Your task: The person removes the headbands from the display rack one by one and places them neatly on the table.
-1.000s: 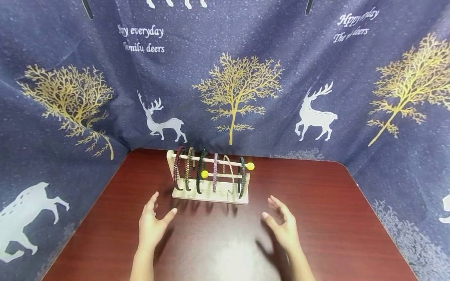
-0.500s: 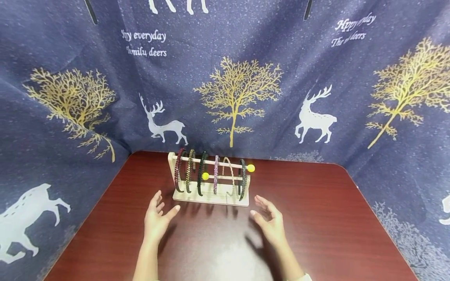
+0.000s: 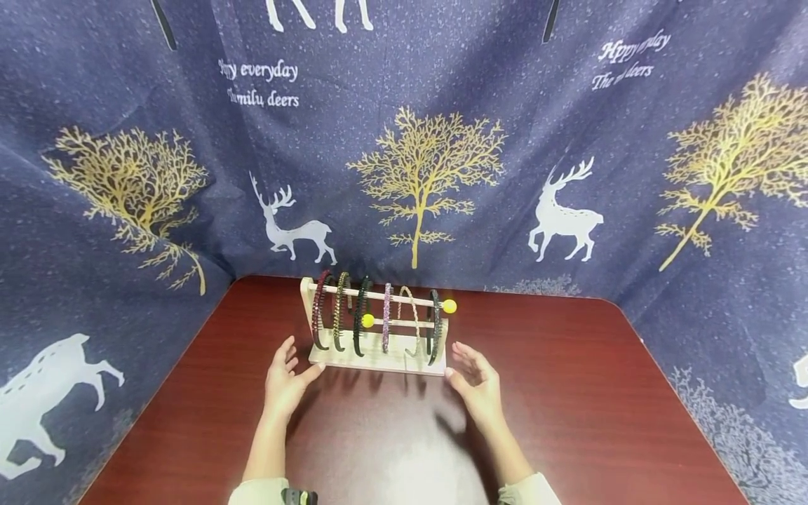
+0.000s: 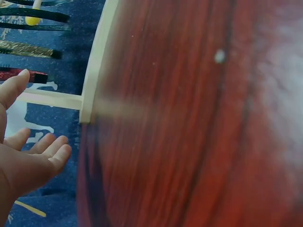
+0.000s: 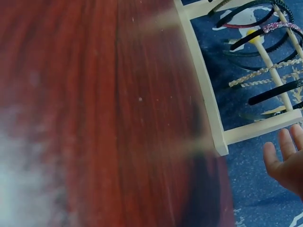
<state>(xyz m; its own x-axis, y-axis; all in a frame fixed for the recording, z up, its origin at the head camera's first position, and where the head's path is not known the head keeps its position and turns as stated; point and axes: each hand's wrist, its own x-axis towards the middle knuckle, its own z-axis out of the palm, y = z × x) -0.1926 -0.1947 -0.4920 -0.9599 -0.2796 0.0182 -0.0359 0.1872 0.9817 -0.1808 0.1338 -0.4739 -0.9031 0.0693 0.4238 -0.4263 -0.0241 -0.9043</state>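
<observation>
A pale wooden headband rack (image 3: 366, 361) stands toward the back of the table. Over its two rods hang several headbands: a dark red one (image 3: 317, 322), a gold one (image 3: 339, 319), a black one (image 3: 360, 322), a purple glittery one (image 3: 386, 326), a braided beige one (image 3: 414, 315) and a dark grey one (image 3: 436, 326). My left hand (image 3: 284, 384) is at the rack's left end, thumb tip right by the base's front corner, fingers spread. At the opposite end, my right hand (image 3: 480, 394) has its thumb beside the right corner. Neither hand grips anything.
The reddish-brown table (image 3: 555, 393) has a glossy, reflective top. Yellow balls cap the rods, one on the upper rod (image 3: 449, 306) and one on the lower (image 3: 368, 320). A dark blue cloth (image 3: 467, 231) with deer and trees hangs behind and beside the table.
Both hands have moved forward to the rack. The right hand has also shifted left, toward the rack's right end. The rack and headbands stay in place.
</observation>
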